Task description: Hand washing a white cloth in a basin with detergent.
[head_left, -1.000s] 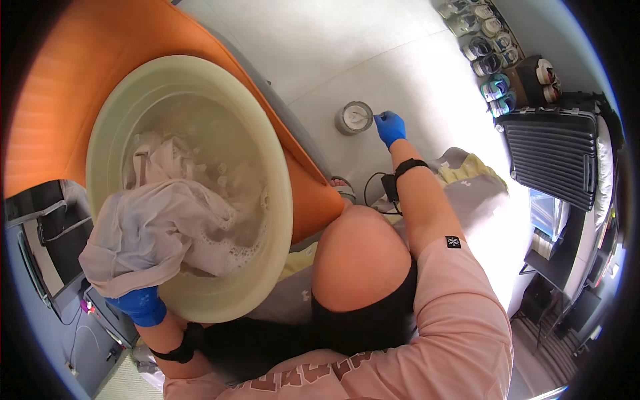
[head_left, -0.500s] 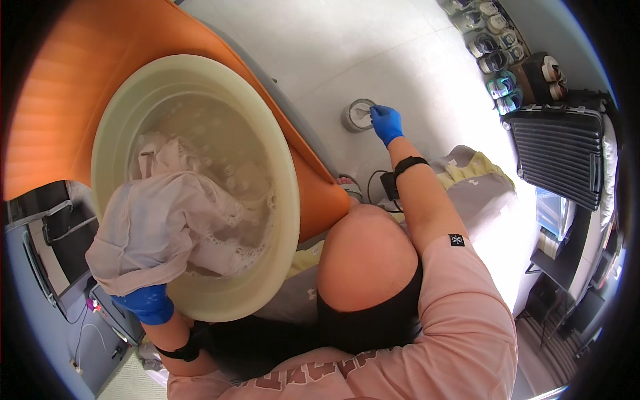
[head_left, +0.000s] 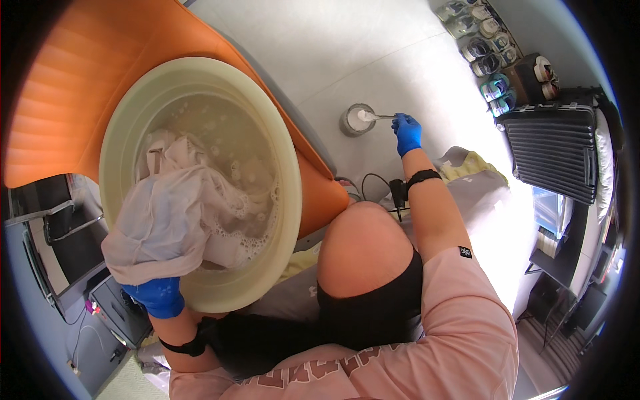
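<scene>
My gloved right hand (head_left: 407,135) pinches the handle of a metal spoon (head_left: 383,117) above the floor. The spoon's bowl, with white powder on it, is at the mouth of a round clear jar (head_left: 348,121). On the left, my gloved left hand (head_left: 159,299) holds up a wet pale pink garment (head_left: 157,223) at the near-left rim of a cream basin (head_left: 288,167). Cloth drapes over that hand and hides its fingers. The garment's far part lies in cloudy, sudsy water (head_left: 237,130).
An orange chair (head_left: 63,93) supports the basin at left. Shoes (head_left: 485,65) line the far-right wall, beside a black ribbed suitcase (head_left: 550,153). Grey and yellow fabric (head_left: 473,177) spreads beyond my right forearm. My bare knee (head_left: 367,250) stands between my arms.
My right hand has drawn back to the right from the jar, and more of the spoon's handle shows. My left hand and the garment have shifted slightly right in view.
</scene>
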{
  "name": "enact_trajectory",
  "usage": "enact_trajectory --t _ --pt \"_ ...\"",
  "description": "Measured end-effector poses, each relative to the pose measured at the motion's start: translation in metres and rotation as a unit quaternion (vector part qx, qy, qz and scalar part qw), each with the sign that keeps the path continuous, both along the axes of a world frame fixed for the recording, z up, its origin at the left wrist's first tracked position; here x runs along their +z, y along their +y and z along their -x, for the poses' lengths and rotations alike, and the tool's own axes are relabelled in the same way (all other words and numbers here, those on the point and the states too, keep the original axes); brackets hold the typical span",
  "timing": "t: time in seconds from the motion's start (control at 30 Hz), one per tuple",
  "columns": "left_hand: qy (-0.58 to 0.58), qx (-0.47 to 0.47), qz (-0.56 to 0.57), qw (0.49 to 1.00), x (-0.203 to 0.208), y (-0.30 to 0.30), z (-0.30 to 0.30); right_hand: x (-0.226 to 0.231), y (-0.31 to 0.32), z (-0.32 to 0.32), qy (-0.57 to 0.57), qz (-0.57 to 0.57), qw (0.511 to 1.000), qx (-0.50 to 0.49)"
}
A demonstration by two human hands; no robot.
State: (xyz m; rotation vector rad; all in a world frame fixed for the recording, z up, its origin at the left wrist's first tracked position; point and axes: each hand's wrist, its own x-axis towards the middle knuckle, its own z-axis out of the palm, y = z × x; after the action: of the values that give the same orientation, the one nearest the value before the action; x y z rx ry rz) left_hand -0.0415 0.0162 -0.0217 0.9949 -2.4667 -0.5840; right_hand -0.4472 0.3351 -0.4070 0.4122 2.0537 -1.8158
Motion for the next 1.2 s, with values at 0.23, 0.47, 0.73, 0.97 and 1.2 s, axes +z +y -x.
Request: enact_trajectory --t 0.23,0.47,0.73,0.97,1.2 --pt "-0.082 -0.090 -0.040 0.992 0.007 0.003 -0.002 0.082 -0.007 0.006 -0.019 0.098 0.995 0.007" --pt "0.416 -0.064 -0.595 0.685 0.005 0.014 -0.017 0.231 -0.047 -0.001 0.021 0.205 0.973 0.103" --pt "0.398 -0.145 -0.529 0.735 0.023 0.026 -0.026 0.412 -0.130 -0.076 0.040 0.315 0.907 0.277" --pt "0.506 -0.197 -0.610 0.576 0.008 0.015 -0.044 0.485 -0.198 -0.227 0.086 0.225 0.880 0.409" --pt "0.545 -0.106 -0.779 0.292 0.015 0.003 -0.043 0.496 -0.205 -0.288 0.505 0.073 0.645 0.569"
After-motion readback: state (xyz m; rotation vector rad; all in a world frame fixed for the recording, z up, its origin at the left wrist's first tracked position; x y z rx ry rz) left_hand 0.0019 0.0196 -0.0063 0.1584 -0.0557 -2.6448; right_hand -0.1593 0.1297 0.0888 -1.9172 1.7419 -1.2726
